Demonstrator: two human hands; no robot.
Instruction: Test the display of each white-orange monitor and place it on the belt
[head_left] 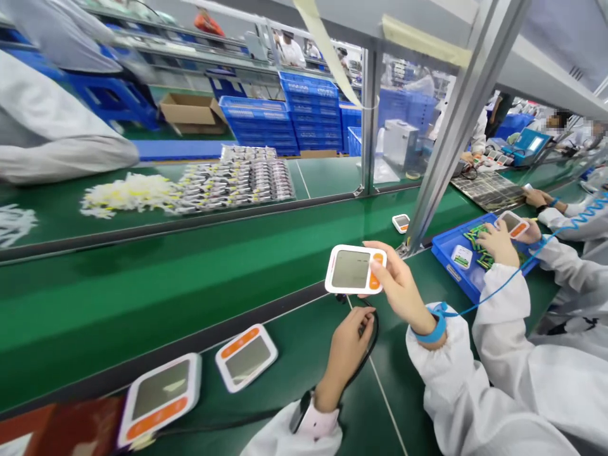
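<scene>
My right hand (396, 282), with a blue wrist strap (431, 330), grips a white digital monitor (351, 269) with a grey screen. Its thumb lies on the orange buttons, and faint marks show on the screen. Just below, my left hand (349, 342) is curled with its fingertips at a black cable (376, 332); a dark plug end (340, 297) shows under the monitor. Two similar devices lie on the green bench to the left: a smaller monitor (247, 358) and a larger monitor (161, 399), which has a cable at its lower edge.
A green conveyor belt (190, 278) runs beyond the bench, with another monitor (401, 223) on it near a metal post (456, 126). On the right, a co-worker's hands (498, 244) hold a monitor over a blue tray (463, 278) of green batteries. Small parts (237, 180) lie across the belt.
</scene>
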